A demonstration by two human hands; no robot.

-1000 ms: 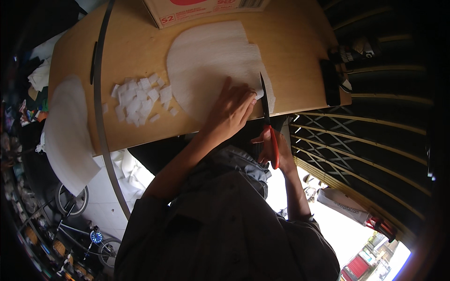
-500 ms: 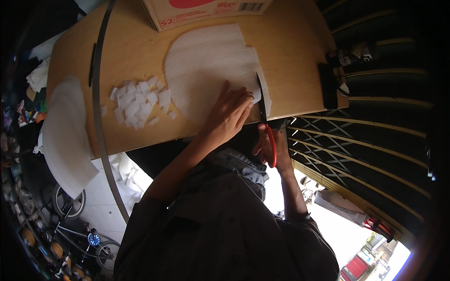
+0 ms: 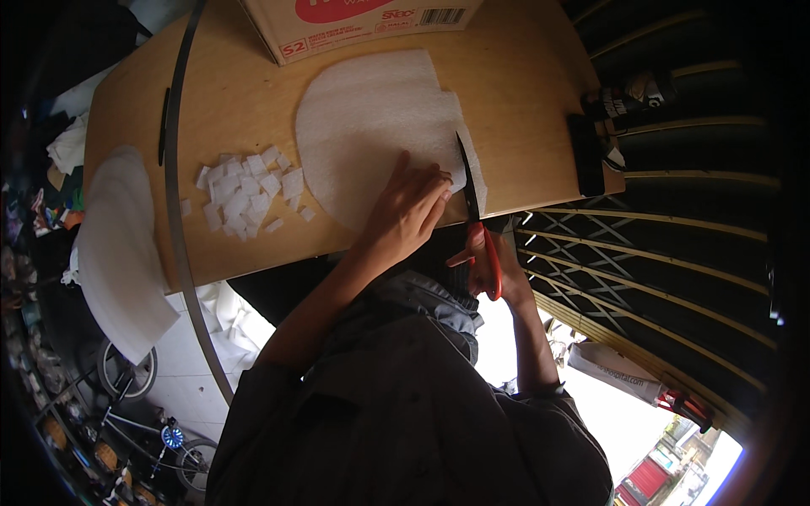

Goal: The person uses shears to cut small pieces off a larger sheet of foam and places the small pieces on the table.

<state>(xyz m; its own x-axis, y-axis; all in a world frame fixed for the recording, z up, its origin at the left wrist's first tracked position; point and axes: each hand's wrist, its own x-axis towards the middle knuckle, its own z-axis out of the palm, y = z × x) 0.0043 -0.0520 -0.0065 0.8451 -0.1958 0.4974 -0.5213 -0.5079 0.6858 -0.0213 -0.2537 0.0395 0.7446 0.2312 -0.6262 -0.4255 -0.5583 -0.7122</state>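
A white foam sheet (image 3: 363,110), rounded on its left side, lies flat on the brown table. My left hand (image 3: 409,202) rests on its near right part, fingers bent and closed on the sheet's edge, where a small bit of white shows beyond the fingertips. Just beside them are the black blades of red-handled scissors (image 3: 470,173), lying along a narrow strip at the sheet's right edge. My right hand (image 3: 498,266) grips the scissors by the handles, just off the table's near edge. Left of the sheet is a loose pile of small cut foam pieces (image 3: 245,194).
A cardboard box (image 3: 363,29) stands at the table's far side. Another white foam piece (image 3: 126,253) hangs over the left edge. A dark strap (image 3: 175,169) crosses the view on the left. Folding metal bars (image 3: 675,236) run along the right, and a bicycle (image 3: 143,430) stands lower left.
The scissor handles have turned slightly in my right hand, and its fingers have shifted. My left hand stays almost in place on the sheet. The whole view has moved a little.
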